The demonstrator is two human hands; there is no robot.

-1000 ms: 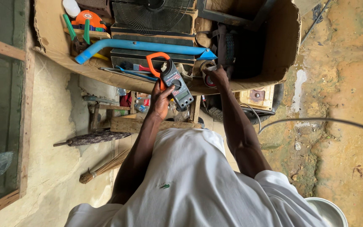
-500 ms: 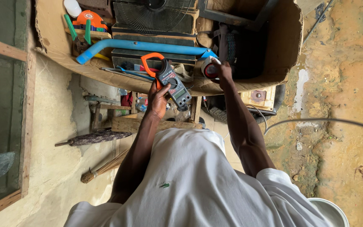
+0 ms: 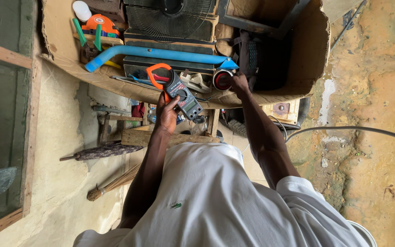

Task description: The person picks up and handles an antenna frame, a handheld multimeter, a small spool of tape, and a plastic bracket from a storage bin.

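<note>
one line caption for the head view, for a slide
Left hand holds a clamp meter while right hand touches a tape roll.

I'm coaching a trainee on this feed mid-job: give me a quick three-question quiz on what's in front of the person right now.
1. True or false: the left hand holds the clamp meter.
2. What is the right hand touching? A) the blue pipe B) the roll of tape C) the fan grille
3. Fill in: the clamp meter's jaw loop is coloured ____.

Key: 1 true; 2 B, with fingers on the roll's edge; 3 orange.
</note>
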